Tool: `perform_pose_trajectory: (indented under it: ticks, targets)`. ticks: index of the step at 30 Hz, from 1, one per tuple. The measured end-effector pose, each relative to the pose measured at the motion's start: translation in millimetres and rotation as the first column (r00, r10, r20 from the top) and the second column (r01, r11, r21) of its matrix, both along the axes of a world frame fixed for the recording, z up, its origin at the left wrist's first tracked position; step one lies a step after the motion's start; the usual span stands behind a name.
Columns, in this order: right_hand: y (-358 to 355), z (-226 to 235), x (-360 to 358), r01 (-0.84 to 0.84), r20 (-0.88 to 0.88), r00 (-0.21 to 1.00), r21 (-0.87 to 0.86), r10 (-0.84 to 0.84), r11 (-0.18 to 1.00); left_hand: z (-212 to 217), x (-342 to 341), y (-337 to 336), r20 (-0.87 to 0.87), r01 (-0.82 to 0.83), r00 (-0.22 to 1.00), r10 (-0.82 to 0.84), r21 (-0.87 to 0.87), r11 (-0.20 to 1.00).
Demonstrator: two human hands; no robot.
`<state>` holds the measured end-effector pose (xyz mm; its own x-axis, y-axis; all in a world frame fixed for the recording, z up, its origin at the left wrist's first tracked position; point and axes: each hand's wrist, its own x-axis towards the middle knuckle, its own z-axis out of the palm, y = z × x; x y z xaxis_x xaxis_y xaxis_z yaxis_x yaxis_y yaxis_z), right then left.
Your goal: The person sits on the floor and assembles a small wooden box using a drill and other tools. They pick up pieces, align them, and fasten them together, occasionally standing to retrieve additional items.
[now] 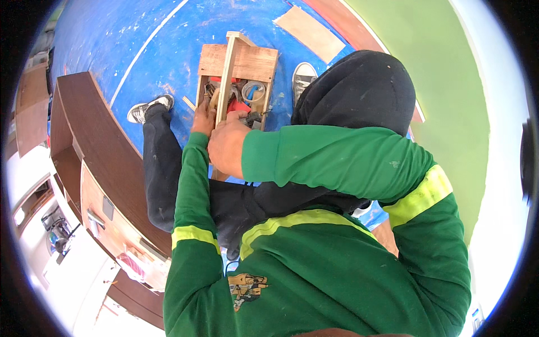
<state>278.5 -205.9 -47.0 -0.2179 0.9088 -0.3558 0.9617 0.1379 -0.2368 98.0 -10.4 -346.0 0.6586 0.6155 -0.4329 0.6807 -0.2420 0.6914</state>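
A wooden toolbox [238, 62] with a long wooden bar as its handle [227, 73] stands on the floor between my legs. Inside lie a roll of tape [254, 91], something red [238, 106] and several tools that I cannot make out singly. My left hand [204, 118] reaches in along the left side of the bar, its fingers bent and their tips hidden among the contents. Across the near part of the bar lies my right hand [227, 145], fingers curled into the box beside a dark object [254, 120]. What either hand holds is hidden.
Blue sheeting [163, 62] covers the floor. A flat board [310, 33] lies beyond my right shoe [304, 76]. Along the left stands a dark brown cabinet frame [104, 123]; a green and white wall [449, 112] rises at the right. A small wood strip [189, 103] lies left of the toolbox.
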Motion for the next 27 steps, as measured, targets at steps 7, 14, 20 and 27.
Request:
perform_pose_trajectory:
  ticks: [7, 14, 20, 27]
  targets:
    - [1.4, -22.1, -2.4, 0.097, 0.126, 0.984, 0.201, -0.124, 0.975, 65.1, 5.1, -15.1, 0.142, -0.085, 0.984, 0.111, -0.174, 0.981]
    - [-24.0, 44.5, 6.0, 0.001, 0.097, 0.995, 0.270, -0.028, 0.963, 74.9, 14.4, -77.8, 0.090, -0.226, 0.961, 0.263, -0.298, 0.928]
    - [-28.5, -14.4, -29.3, -0.055, 0.116, 0.993, 0.191, 0.033, 0.980, 89.0, 37.4, -95.3, 0.015, -0.288, 0.949, 0.316, -0.371, 0.883]
    - [-16.1, 11.5, -11.4, -0.108, 0.254, 0.966, 0.191, 0.058, 0.976, 204.3, 75.4, -128.4, 0.090, -0.163, 0.981, 0.171, -0.084, 0.983]
